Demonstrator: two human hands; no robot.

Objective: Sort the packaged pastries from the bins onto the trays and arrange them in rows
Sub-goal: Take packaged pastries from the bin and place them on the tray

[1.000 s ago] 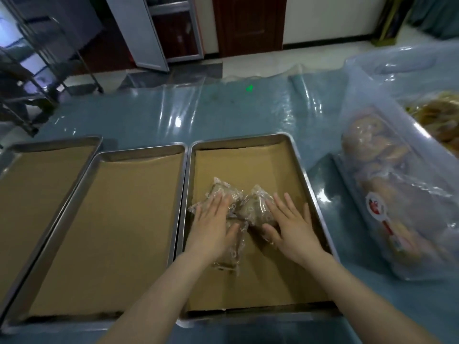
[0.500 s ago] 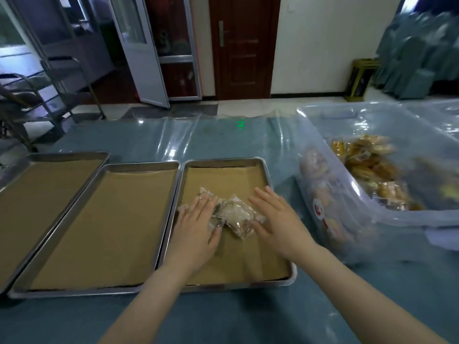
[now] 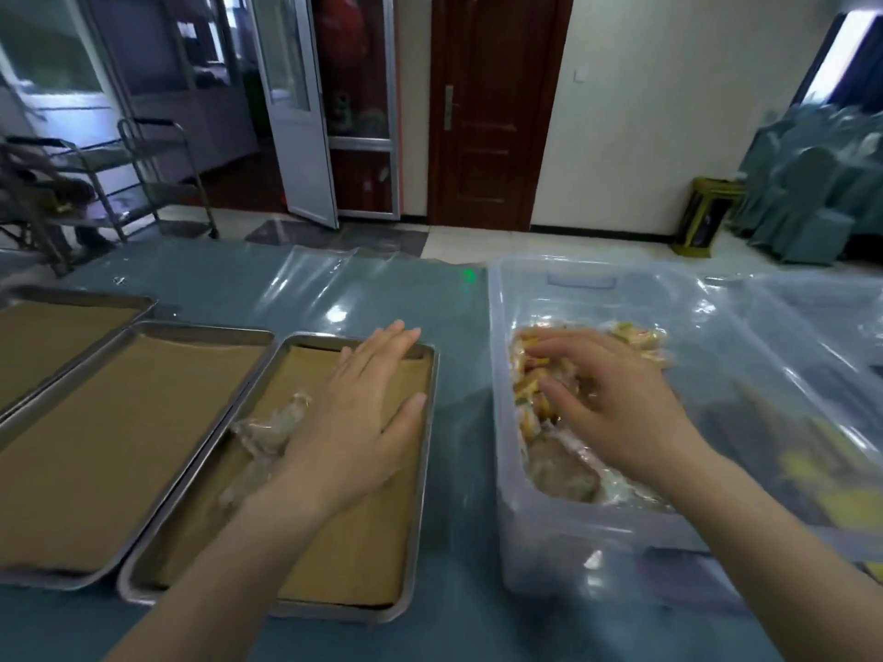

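Left hand (image 3: 363,422): flat, fingers straight and close together, holding nothing. It hovers low over the tray nearest the bin (image 3: 426,470), and I cannot tell whether the palm touches the paper liner.
Right hand (image 3: 616,413): fingers spread and slightly bent over the packets in the clear bin (image 3: 504,470), not closed on any that I can make out (the view smears here).
Pastries on the tray (image 3: 267,430): a few clear-wrapped pieces bunched at the tray's left side, overlapping, partly hidden by the left wrist, not in a row.
Pastries in the bin (image 3: 530,389): yellow-orange packets toward the far end and a brown round one (image 3: 559,470) nearer me, lying mixed together.
Risk, wrong kind: I judge that such a wide spread of fingers could rake up a yellow packet along with a brown one, so the kinds end up mixed on one tray.
Risk, slip: the film looks glossy. A loose pinch on a corner would probably let a packet drop between bin and tray onto the plastic-covered table (image 3: 458,422).
Risk, the bunch: the left forearm lies right over those pieces, and a careless sweep could drag them further out of line or against the rim.
Risk, neighbours: the middle tray (image 3: 143,422) sits just beside the first one, so a packet set down blind could straddle both rims.
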